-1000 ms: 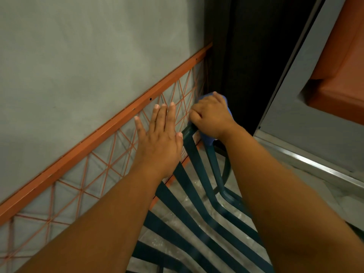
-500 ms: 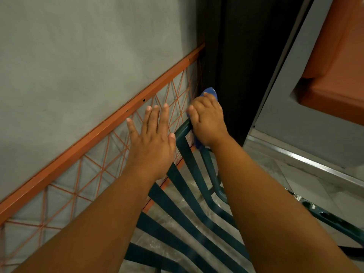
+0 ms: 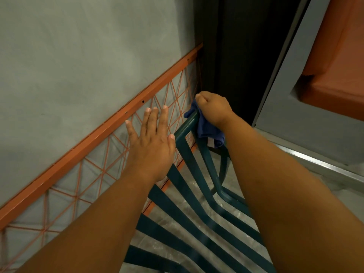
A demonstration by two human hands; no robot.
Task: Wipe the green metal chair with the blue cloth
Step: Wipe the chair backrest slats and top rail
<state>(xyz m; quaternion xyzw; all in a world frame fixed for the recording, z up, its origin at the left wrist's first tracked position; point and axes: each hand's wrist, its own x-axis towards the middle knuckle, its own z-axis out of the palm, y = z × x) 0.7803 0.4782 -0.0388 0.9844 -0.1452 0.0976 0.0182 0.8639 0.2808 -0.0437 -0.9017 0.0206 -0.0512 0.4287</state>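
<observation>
Fingers of the left hand lie straight, flat against the orange rail. Rightward, the right hand clutches the blue cloth over the green metal chair top corner; the hanging tail could slip off mid-stroke.

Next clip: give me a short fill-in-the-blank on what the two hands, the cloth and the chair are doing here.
1. The right hand grips a cloth whose colour is ____.
2. The cloth lies against the top rail of the ____ metal chair.
3. The left hand has its fingers ____, holding nothing.
4. Left of the chair runs an orange ____ frame along the grey wall.

Missing words: blue; green; straight; wire
</observation>
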